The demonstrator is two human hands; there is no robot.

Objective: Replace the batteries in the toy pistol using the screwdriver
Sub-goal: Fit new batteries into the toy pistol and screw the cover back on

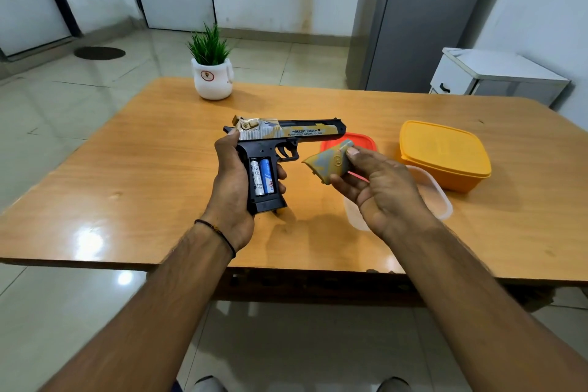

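Observation:
My left hand [230, 191] grips the handle of the toy pistol [286, 132], a black and gold-grey gun held above the wooden table [127, 175], barrel pointing right. Its battery compartment is uncovered, and two batteries [261, 177] sit side by side in it, one white, one blue. My right hand [381, 189] holds the loose camouflage-patterned grip cover [327, 162] between thumb and fingers, just right of the handle and apart from it. No screwdriver can be made out.
An orange lidded box [445, 153] stands at the right. A clear container [436, 197] and a red lid [362, 138] lie partly hidden behind my right hand. A white pot with a green plant [212, 73] stands at the far edge.

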